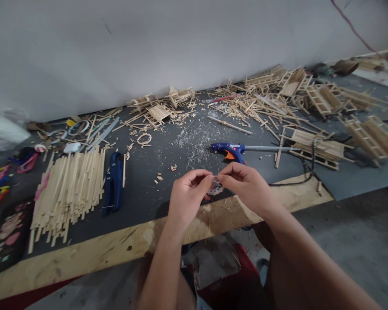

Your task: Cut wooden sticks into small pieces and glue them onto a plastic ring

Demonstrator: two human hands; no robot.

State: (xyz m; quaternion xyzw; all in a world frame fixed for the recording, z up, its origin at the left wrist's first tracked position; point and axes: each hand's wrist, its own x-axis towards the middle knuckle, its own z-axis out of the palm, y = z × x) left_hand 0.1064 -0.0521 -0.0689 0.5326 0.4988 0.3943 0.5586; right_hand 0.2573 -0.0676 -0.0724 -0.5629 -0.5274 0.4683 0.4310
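At the table's near edge both hands meet over a small pale ring (216, 188) with a notched rim. My left hand (191, 191) is closed, thumb and fingers pinching the ring's upper left edge. My right hand (242, 183) pinches at the top of the ring, its fingertips almost touching the left ones; any tiny piece between them is hidden. Just beyond the hands lies a blue glue gun (228, 148) with an orange trigger, a clear glue stick (268, 148) poking from its back. A similar ring of short wooden pieces (144, 138) rests farther left.
On the left, a pile of wooden sticks (71, 189) lies beside a blue hand cutter (113, 183). Loose sticks (245, 107) and small stick-built carts (321, 146) cover the back and right. A black cord (313, 159) runs behind my right hand. Wood scraps (160, 176) dot the middle.
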